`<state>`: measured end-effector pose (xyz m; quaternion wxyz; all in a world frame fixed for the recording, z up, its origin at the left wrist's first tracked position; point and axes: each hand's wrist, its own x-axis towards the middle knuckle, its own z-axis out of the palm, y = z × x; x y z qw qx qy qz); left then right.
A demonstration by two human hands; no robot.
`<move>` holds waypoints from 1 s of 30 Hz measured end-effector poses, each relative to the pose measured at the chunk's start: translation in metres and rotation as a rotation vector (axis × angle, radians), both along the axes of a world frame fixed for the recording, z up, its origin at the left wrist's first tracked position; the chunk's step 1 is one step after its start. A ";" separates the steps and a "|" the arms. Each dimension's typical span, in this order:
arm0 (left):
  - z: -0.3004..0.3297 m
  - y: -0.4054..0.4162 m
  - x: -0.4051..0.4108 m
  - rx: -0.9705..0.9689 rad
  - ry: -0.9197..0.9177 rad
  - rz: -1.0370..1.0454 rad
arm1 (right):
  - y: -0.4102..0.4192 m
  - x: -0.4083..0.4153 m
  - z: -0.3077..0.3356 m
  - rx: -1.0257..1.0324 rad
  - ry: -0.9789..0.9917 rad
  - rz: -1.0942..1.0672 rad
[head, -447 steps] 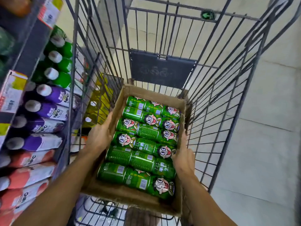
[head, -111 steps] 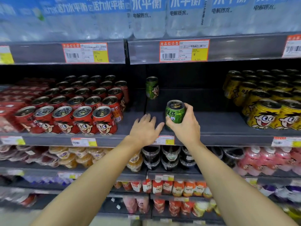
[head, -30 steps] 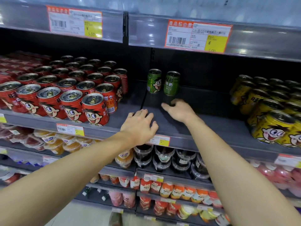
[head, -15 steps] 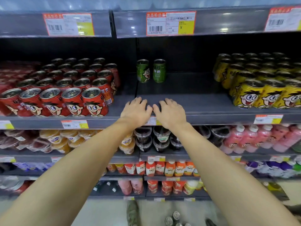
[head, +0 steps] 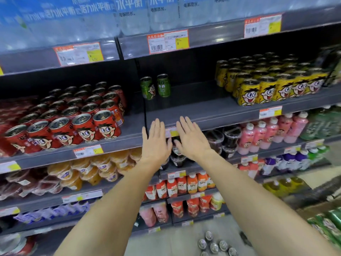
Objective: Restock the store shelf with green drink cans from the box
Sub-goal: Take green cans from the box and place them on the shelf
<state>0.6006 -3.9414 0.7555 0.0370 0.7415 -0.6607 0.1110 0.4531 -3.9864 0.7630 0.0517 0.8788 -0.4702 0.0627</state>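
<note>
Both hands are raised in front of the shelf (head: 212,111), fingers straight and spread, holding nothing. The left hand (head: 156,143) and the right hand (head: 191,139) are side by side with a small gap between them, backs toward the camera, their fingertips level with the shelf's front edge; whether they touch that edge cannot be told. Two green cans (head: 156,87) stand upright far back on the shelf, just beside each other, near its left divider and well apart from the hands. On the same level, left of the divider, stand rows of red cans (head: 77,115); at the right end of the shelf stand rows of yellow cans (head: 267,82). The stretch of shelf between the green cans and the yellow ones is bare grey board. Below the shelf, at the lower right corner of the view, the box (head: 319,209) shows blurred, with more green cans in it. On the floor below the shelf, several silver can tops (head: 214,245) cluster together.
</note>
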 end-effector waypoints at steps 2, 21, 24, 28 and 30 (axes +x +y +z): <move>-0.012 0.020 0.000 0.029 -0.032 -0.062 | 0.025 -0.009 -0.008 0.068 0.009 -0.011; -0.056 0.218 -0.088 0.365 0.107 -0.329 | 0.273 -0.113 -0.076 0.532 0.015 -0.424; -0.050 0.228 -0.122 0.386 0.078 -0.376 | 0.286 -0.149 -0.070 0.555 -0.016 -0.463; -0.046 0.236 -0.185 0.407 0.050 -0.449 | 0.304 -0.207 -0.063 0.538 -0.075 -0.531; -0.044 0.239 -0.226 0.425 0.034 -0.496 | 0.315 -0.243 -0.064 0.528 -0.082 -0.555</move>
